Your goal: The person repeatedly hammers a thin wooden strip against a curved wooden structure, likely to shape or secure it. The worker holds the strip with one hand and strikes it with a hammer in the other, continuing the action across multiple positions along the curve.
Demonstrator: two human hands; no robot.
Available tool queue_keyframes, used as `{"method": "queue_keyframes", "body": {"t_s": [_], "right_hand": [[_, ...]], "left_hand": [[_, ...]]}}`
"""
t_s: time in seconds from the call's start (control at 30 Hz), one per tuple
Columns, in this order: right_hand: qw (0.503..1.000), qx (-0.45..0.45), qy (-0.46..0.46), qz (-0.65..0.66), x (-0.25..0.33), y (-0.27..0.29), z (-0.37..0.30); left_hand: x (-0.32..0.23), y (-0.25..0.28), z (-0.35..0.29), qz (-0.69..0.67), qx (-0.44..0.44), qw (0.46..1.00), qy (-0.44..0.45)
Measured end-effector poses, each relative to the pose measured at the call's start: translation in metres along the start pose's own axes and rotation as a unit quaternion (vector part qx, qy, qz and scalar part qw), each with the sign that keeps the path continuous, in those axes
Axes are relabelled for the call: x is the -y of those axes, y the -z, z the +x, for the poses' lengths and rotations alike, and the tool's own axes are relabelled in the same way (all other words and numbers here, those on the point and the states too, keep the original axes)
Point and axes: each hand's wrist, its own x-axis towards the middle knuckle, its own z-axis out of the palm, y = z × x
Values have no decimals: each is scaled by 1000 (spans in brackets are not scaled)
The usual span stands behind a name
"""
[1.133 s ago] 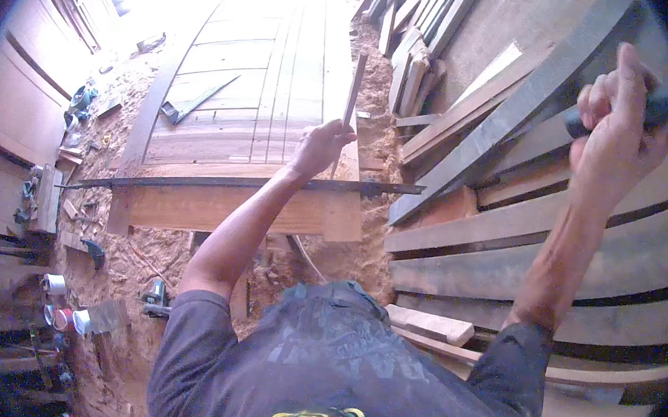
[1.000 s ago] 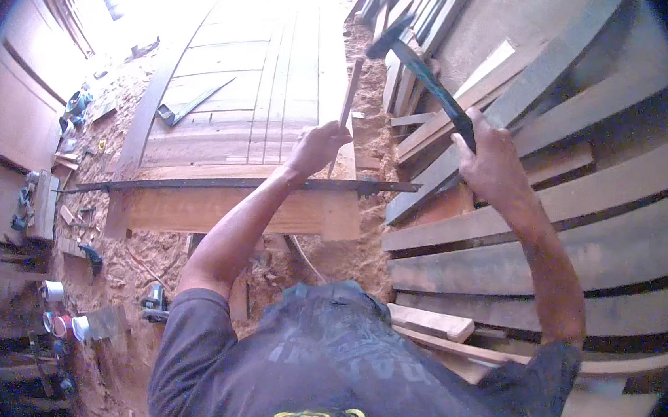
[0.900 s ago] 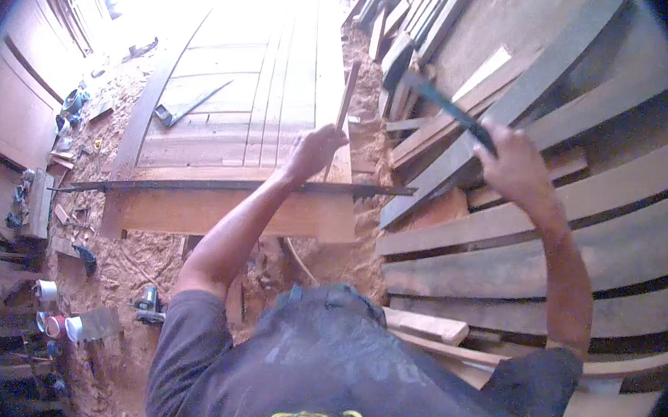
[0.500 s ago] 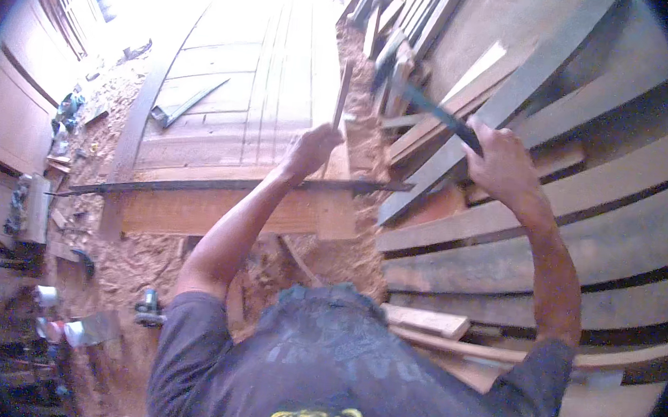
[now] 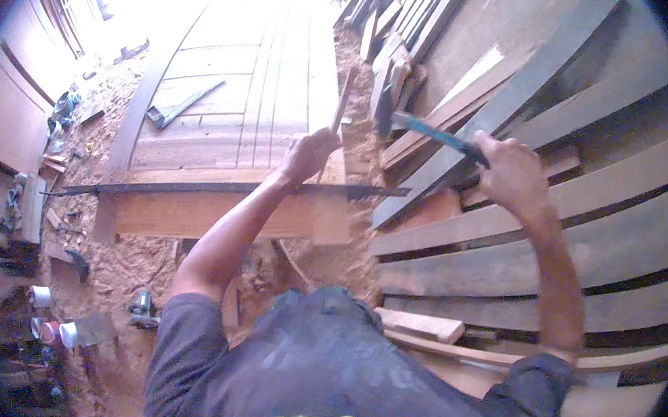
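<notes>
From the head view, my left hand [image 5: 307,152] pinches a thin wooden strip [image 5: 343,102] upright at the near right corner of the wooden door panel [image 5: 232,104]. My right hand [image 5: 512,172] is clenched on a blue-handled hammer [image 5: 420,129], its head close beside the strip. I judge I'm mid-tapping; the next blow needs the strip held steady, fingers clear. Stacked planks [image 5: 555,228] lean on my right.

One hammer [image 5: 409,124], one door panel [image 5: 241,89], one wood strip [image 5: 343,102], perhaps three cans [image 5: 49,330].

Hammer [image 5: 424,131] blue-handled, dark head; door [image 5: 240,97] pale brown; shirt [image 5: 334,383] grey.
</notes>
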Motion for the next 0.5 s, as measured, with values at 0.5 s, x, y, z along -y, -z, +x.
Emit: {"method": "queue_keyframes", "body": {"t_s": [0.5], "right_hand": [[996, 13, -80, 47, -27, -19, -29]], "left_hand": [[-3, -4, 11, -1, -11, 1000, -2]]}}
